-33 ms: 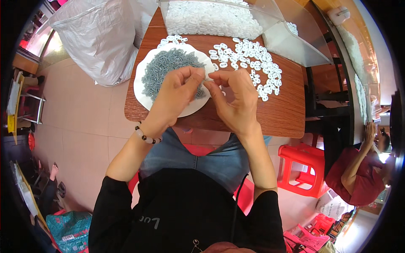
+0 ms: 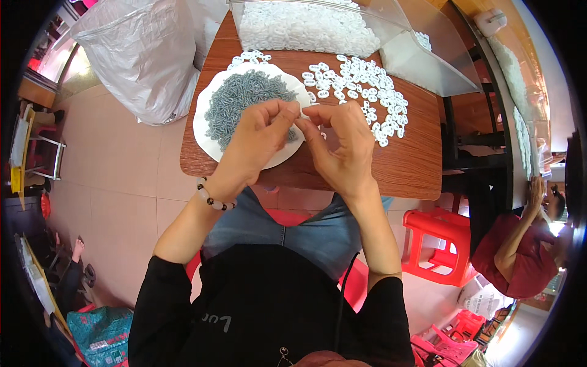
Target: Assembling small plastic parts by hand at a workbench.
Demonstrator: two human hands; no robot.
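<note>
A plate point(image 2: 211, 131) of screws point(image 2: 241, 101) sits on the table point(image 2: 416, 165). Loose rings point(image 2: 367, 85) lie at its three o'clock. A tray point(image 2: 391, 24), seemingly of more rings, stands at twelve.

A large grey-white woven plastic sack point(image 2: 143, 55) stands on the tiled floor at 10 o'clock, beside the brown wooden table point(image 2: 416, 165). A clear plastic bin heaped with white plastic pieces point(image 2: 306, 24) occupies the 12 o'clock position, with a clear plastic scoop point(image 2: 434, 58) just beside it at 1 o'clock. A red plastic stool point(image 2: 437, 244) sits at 4 o'clock, near a seated person in a dark red top point(image 2: 520, 257).
</note>
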